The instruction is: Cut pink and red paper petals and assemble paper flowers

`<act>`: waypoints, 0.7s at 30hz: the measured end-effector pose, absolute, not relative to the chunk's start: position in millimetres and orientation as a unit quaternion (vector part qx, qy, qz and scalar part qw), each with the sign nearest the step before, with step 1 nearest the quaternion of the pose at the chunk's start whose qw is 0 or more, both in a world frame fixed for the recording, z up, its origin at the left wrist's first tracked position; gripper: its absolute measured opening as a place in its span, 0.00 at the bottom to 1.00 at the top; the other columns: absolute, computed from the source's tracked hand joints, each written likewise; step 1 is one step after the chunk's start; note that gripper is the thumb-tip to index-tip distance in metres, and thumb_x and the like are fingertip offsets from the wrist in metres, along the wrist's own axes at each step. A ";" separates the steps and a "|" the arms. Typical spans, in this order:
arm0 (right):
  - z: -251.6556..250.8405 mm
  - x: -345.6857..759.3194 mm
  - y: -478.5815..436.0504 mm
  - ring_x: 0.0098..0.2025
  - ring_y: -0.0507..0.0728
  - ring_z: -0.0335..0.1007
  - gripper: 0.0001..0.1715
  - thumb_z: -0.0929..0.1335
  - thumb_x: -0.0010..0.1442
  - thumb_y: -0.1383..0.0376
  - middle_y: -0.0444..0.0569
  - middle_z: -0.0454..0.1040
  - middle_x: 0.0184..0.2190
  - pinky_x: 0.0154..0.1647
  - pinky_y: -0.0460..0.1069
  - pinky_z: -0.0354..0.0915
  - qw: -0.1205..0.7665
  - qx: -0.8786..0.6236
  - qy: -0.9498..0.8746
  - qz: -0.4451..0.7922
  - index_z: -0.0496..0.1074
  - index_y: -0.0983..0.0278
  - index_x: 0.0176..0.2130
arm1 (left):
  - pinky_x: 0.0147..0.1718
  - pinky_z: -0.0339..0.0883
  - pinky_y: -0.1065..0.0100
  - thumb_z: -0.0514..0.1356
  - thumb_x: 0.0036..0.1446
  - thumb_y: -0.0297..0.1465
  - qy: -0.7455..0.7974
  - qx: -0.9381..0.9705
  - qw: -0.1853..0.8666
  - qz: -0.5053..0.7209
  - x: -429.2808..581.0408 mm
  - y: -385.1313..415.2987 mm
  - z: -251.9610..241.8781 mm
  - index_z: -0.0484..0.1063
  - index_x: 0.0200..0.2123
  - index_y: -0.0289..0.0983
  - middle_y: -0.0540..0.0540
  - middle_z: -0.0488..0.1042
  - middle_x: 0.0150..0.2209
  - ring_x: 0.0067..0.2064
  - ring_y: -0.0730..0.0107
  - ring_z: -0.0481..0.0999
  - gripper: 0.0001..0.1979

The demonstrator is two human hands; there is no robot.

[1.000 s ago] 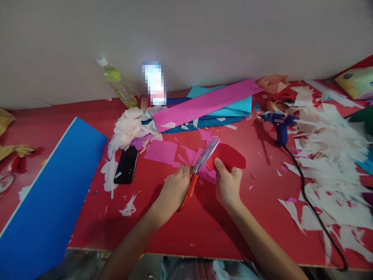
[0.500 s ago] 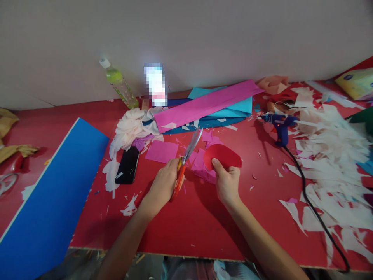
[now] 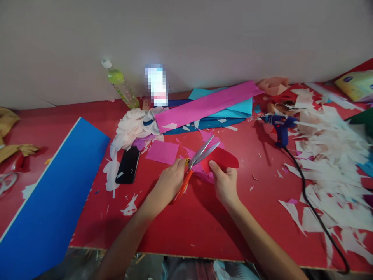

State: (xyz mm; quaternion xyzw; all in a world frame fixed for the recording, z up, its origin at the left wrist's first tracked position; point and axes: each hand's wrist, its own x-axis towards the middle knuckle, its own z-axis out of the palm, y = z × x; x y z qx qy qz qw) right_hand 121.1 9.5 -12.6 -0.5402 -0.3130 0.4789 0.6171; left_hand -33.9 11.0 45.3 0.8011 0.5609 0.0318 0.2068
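Note:
Orange-handled scissors (image 3: 186,182) are gripped in my left hand (image 3: 170,182), their blades parted and pointing up and to the right. The blades reach the left edge of a red piece of paper (image 3: 225,157). My right hand (image 3: 225,184) pinches that red piece between thumb and fingers. From here I cannot tell whether the blades touch the paper or only overlap it in view. Beneath both lie magenta paper scraps (image 3: 204,173), and a magenta square (image 3: 162,151) rests left of the scissors.
A glue gun (image 3: 281,126) with a black cord stands on the right beside piled white scraps (image 3: 335,155). Left are a black phone (image 3: 128,165) and a blue board (image 3: 58,194). Behind are a bottle (image 3: 121,85), a lit screen (image 3: 156,83) and a magenta strip (image 3: 204,105).
My left hand has brought the scissors right, their tips now over the left edge of the red paper. The red piece has tilted and shifted slightly left in my right hand.

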 end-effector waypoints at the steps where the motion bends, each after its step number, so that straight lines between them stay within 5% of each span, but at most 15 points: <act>1: -12.4 120.8 9.4 0.19 0.46 0.50 0.21 0.71 0.46 0.56 0.38 0.54 0.15 0.18 0.43 0.51 0.618 -0.538 -0.312 0.481 0.58 0.63 0.18 | 0.36 0.66 0.64 0.48 0.55 0.21 0.563 0.801 0.201 0.023 -32.9 11.6 45.9 0.59 0.46 0.34 0.40 0.69 0.42 0.39 0.62 0.74 0.15; 21: -14.4 121.4 9.0 0.21 0.46 0.55 0.14 0.72 0.48 0.62 0.38 0.60 0.18 0.23 0.44 0.57 0.640 -0.476 -0.281 0.533 0.64 0.65 0.22 | 0.33 0.66 0.66 0.46 0.59 0.25 0.566 0.805 0.171 -0.054 -29.7 15.0 50.7 0.61 0.45 0.34 0.41 0.70 0.42 0.38 0.61 0.76 0.11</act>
